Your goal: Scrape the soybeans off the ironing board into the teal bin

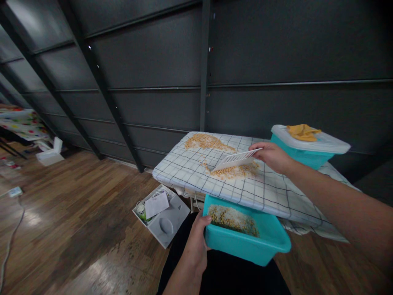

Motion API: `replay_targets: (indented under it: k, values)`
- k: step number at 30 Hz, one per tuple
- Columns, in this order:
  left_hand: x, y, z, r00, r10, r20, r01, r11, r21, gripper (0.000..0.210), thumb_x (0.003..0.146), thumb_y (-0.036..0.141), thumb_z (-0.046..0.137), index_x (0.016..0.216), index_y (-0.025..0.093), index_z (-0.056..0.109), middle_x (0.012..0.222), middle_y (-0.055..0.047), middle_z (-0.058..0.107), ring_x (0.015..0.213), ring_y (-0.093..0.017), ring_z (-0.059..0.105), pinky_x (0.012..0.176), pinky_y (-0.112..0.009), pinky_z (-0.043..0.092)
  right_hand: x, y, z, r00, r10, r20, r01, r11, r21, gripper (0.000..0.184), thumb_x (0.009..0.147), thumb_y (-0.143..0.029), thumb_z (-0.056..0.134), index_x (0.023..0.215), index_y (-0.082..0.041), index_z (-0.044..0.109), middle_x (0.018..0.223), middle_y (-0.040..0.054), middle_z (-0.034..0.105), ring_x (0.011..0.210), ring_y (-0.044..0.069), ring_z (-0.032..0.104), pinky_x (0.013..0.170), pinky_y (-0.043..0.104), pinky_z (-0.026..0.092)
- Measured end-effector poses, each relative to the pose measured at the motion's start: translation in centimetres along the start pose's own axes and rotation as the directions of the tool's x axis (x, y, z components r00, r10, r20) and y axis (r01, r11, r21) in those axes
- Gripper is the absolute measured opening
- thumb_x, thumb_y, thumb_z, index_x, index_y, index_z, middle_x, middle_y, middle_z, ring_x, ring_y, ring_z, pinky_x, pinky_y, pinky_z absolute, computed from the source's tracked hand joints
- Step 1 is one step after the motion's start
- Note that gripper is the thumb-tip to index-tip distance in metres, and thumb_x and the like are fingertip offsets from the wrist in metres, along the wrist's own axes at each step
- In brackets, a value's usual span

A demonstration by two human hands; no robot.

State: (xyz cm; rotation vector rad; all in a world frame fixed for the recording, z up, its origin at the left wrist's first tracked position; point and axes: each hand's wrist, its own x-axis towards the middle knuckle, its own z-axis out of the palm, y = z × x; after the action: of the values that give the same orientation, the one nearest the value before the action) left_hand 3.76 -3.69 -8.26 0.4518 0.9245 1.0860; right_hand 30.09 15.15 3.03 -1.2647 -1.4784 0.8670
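Head view: right hand (272, 156) fingers clamped on one end of a white slotted tool (235, 159), which slants down leftward from them. Just below those fingertips and to their left, a near grain pile (238, 172) lies against the tool on the checked cloth (181, 166); a far grain pile (205, 141) lies beyond, farther left. Left hand (198, 241) fingers clamped on the left wall of a turquoise bin (242, 248); mixed grains (233, 220) lie inside, right of the thumb.

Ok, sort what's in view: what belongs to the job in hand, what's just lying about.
In use:
white slotted tool, in the right hand's fingers
teal tub, in the left hand's fingers
loose grains on the checked cloth

Apparently lying about:
yellow cloth on the lidded teal box
nearer open white box on the floor
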Motion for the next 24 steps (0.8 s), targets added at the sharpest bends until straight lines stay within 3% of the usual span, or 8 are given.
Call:
replay_targets:
  k: [10, 24]
  values:
    - [0.3, -0.2, -0.4, 1.000, -0.015, -0.002, 0.015, 1.000, 0.023, 0.069, 0.071, 0.050, 0.066, 0.134, 0.023, 0.058, 0.117, -0.006, 0.072, 0.107, -0.031, 0.065, 0.075, -0.034, 0.054, -2.2, 0.0, 0.0, 0.999, -0.042, -0.003, 0.041, 0.995, -0.096, 0.009, 0.059, -0.030, 0.064, 0.066, -0.025, 0.066, 0.071, -0.0003, 0.065, 0.076, 0.022, 0.060, 0.073, 0.035, 0.047]
    - [0.2, -0.3, -0.1, 1.000, -0.015, -0.007, 0.016, 0.999, 0.032, 0.071, 0.074, 0.051, 0.064, 0.137, 0.021, 0.054, 0.122, -0.008, 0.069, 0.111, -0.030, 0.062, 0.078, -0.032, 0.052, -3.3, -0.5, -0.1, 0.999, -0.037, 0.006, 0.038, 0.998, -0.055, 0.010, 0.055, -0.029, 0.065, 0.063, -0.025, 0.068, 0.071, 0.0000, 0.066, 0.074, 0.021, 0.058, 0.074, 0.035, 0.045]
